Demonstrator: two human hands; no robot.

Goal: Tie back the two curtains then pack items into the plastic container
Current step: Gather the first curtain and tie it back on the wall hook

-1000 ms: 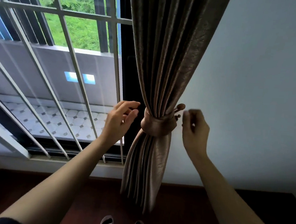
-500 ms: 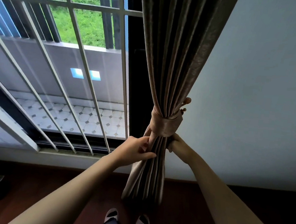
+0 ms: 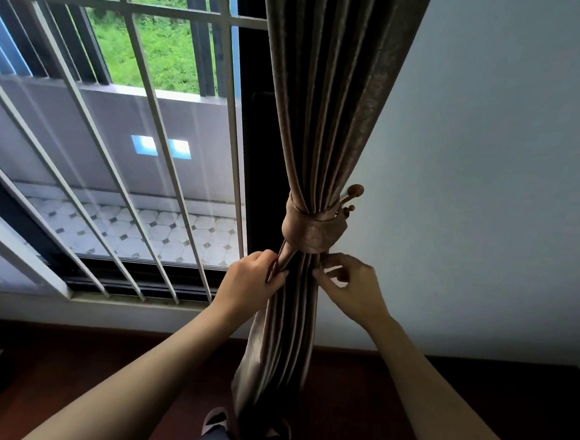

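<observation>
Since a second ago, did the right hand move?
Yes. The right hand dropped from beside the wooden hook to just below the tieback band, where it now pinches the curtain.

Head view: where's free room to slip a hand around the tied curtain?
Free: the bare wall right of the curtain, beyond the hook; the dark frame strip between curtain and window bars. Crowded: just under the tieback, where the left hand grips the folds and the right hand pinches their right edge.
</observation>
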